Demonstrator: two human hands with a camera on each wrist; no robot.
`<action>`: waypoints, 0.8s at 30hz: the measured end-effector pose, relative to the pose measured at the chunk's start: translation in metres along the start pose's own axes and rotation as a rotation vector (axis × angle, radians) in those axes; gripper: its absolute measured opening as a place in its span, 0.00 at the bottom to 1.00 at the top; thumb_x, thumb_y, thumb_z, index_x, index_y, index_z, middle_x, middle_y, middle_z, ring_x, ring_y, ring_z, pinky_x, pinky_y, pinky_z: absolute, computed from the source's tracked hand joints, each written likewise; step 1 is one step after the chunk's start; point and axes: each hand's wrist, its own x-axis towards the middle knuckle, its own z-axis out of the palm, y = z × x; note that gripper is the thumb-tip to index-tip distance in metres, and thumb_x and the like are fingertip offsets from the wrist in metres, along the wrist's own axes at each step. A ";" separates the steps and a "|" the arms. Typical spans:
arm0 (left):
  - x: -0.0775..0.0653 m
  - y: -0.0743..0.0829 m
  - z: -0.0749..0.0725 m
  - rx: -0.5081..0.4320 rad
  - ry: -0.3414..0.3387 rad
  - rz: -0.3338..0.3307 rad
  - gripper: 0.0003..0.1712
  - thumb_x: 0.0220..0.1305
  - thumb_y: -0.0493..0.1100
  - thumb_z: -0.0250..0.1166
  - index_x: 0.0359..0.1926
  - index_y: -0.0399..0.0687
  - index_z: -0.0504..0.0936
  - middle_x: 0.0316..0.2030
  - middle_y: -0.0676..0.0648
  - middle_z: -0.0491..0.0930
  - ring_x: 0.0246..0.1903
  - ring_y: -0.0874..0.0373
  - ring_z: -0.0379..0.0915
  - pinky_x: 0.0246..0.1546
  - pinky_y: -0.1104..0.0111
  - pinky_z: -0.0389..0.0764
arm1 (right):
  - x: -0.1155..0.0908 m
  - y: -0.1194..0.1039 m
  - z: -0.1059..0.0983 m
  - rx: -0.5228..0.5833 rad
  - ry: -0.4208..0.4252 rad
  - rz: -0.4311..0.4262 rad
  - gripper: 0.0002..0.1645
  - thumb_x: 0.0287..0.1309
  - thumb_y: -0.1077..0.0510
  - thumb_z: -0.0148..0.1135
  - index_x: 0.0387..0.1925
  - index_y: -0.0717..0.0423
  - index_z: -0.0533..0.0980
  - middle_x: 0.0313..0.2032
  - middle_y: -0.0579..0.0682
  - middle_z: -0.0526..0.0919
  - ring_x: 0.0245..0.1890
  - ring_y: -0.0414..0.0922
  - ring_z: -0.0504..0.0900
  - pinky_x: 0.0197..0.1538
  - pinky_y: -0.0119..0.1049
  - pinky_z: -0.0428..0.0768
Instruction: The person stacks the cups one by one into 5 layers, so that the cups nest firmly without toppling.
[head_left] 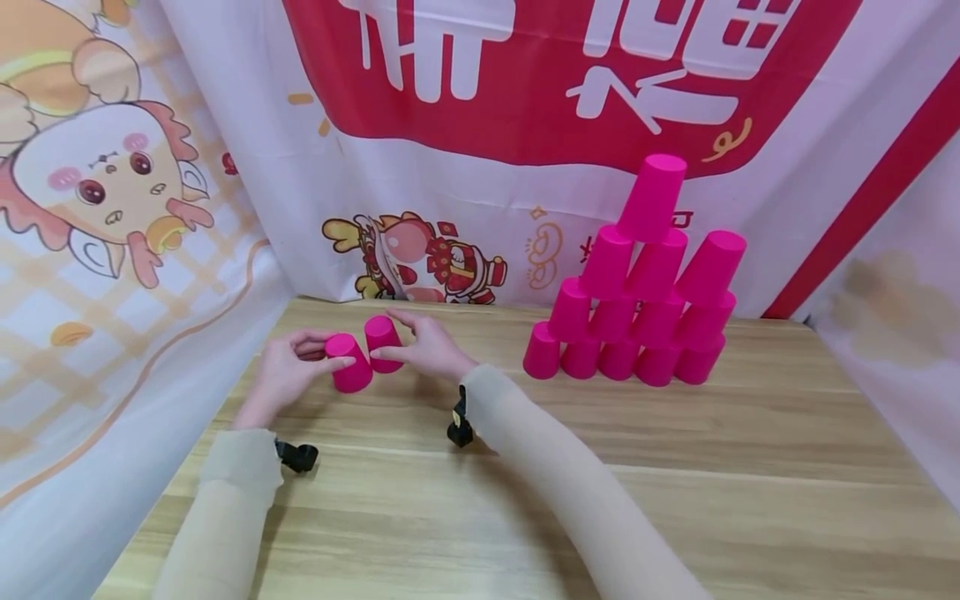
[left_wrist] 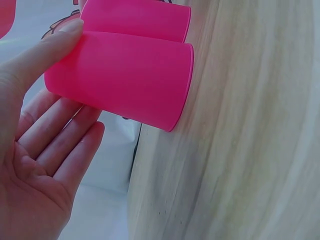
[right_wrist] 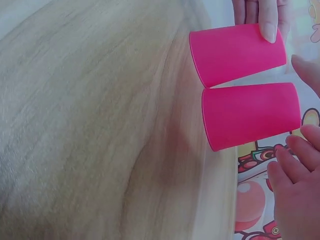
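Note:
Two plain pink cups stand upside down side by side toward the left of the table in the head view. My left hand (head_left: 287, 368) pinches the nearer left cup (head_left: 352, 375), its thumb lying along the side and its fingers behind, as the left wrist view also shows. Around the right cup (head_left: 383, 335) my right hand (head_left: 435, 348) is spread, thumb on one side and fingers on the other. In the right wrist view its loose fingers (right_wrist: 295, 162) and thumb straddle the narrow top of this cup, apart from it. The cups' rims meet there.
A stepped pyramid of upside-down pink cups (head_left: 618, 321) stands at the right on the wooden table (head_left: 420, 517), with a single cup (head_left: 654, 198) on top. Printed cloth (head_left: 262, 125) hangs behind and at both sides. Black wrist cameras (head_left: 459, 427) sit at both cuffs.

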 end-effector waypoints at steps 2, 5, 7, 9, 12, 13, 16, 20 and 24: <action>0.000 0.000 0.001 -0.006 -0.007 0.000 0.39 0.53 0.61 0.79 0.58 0.43 0.81 0.51 0.41 0.85 0.54 0.46 0.81 0.55 0.58 0.81 | -0.001 0.000 0.001 0.022 -0.002 -0.003 0.48 0.58 0.47 0.76 0.76 0.46 0.65 0.66 0.42 0.76 0.70 0.53 0.67 0.70 0.56 0.67; 0.001 0.000 0.001 -0.015 -0.015 -0.008 0.39 0.52 0.62 0.79 0.58 0.43 0.81 0.51 0.42 0.85 0.54 0.47 0.81 0.53 0.62 0.81 | -0.002 0.001 0.002 0.054 -0.001 -0.014 0.47 0.58 0.49 0.77 0.76 0.48 0.65 0.62 0.44 0.79 0.70 0.53 0.67 0.70 0.56 0.65; 0.001 0.001 0.001 -0.014 -0.021 -0.010 0.39 0.52 0.62 0.79 0.58 0.43 0.81 0.51 0.41 0.85 0.54 0.47 0.81 0.53 0.63 0.81 | -0.002 0.002 0.004 0.072 0.010 -0.020 0.46 0.59 0.51 0.76 0.75 0.50 0.66 0.61 0.45 0.79 0.69 0.53 0.69 0.69 0.55 0.67; 0.001 0.002 0.000 -0.017 -0.025 -0.016 0.40 0.51 0.62 0.79 0.57 0.43 0.81 0.51 0.41 0.85 0.55 0.47 0.81 0.54 0.61 0.81 | -0.002 0.002 0.005 0.074 0.027 -0.002 0.44 0.60 0.51 0.75 0.75 0.50 0.66 0.61 0.45 0.79 0.66 0.53 0.72 0.66 0.51 0.72; 0.001 0.004 0.001 -0.024 -0.031 -0.015 0.41 0.51 0.62 0.79 0.58 0.41 0.81 0.52 0.39 0.84 0.56 0.46 0.80 0.56 0.57 0.79 | -0.003 0.005 0.006 0.057 0.067 0.020 0.40 0.62 0.51 0.73 0.73 0.51 0.69 0.59 0.46 0.79 0.61 0.51 0.76 0.59 0.42 0.79; 0.001 0.004 0.001 -0.026 -0.034 -0.015 0.41 0.51 0.62 0.79 0.58 0.41 0.80 0.52 0.39 0.84 0.56 0.45 0.80 0.57 0.56 0.79 | -0.004 0.006 0.007 0.050 0.080 0.030 0.39 0.63 0.51 0.73 0.72 0.51 0.70 0.59 0.46 0.80 0.59 0.50 0.76 0.57 0.39 0.80; 0.002 0.005 0.002 -0.033 -0.037 -0.014 0.41 0.51 0.62 0.79 0.58 0.41 0.80 0.53 0.39 0.84 0.56 0.45 0.79 0.57 0.57 0.79 | -0.006 0.008 0.008 0.031 0.118 0.035 0.34 0.63 0.52 0.73 0.69 0.53 0.74 0.56 0.46 0.81 0.56 0.48 0.78 0.54 0.36 0.81; 0.001 0.006 0.001 -0.039 -0.037 -0.002 0.39 0.52 0.60 0.80 0.58 0.41 0.80 0.53 0.40 0.84 0.56 0.46 0.79 0.56 0.61 0.80 | -0.009 0.008 0.009 0.034 0.147 0.035 0.32 0.63 0.52 0.73 0.67 0.53 0.75 0.56 0.46 0.82 0.57 0.48 0.78 0.55 0.37 0.80; 0.000 0.005 0.000 -0.033 -0.036 0.008 0.39 0.53 0.59 0.80 0.58 0.40 0.80 0.52 0.39 0.84 0.56 0.45 0.80 0.55 0.63 0.80 | -0.015 0.006 0.007 0.060 0.152 0.030 0.33 0.62 0.51 0.74 0.66 0.52 0.76 0.56 0.44 0.81 0.59 0.50 0.78 0.59 0.40 0.79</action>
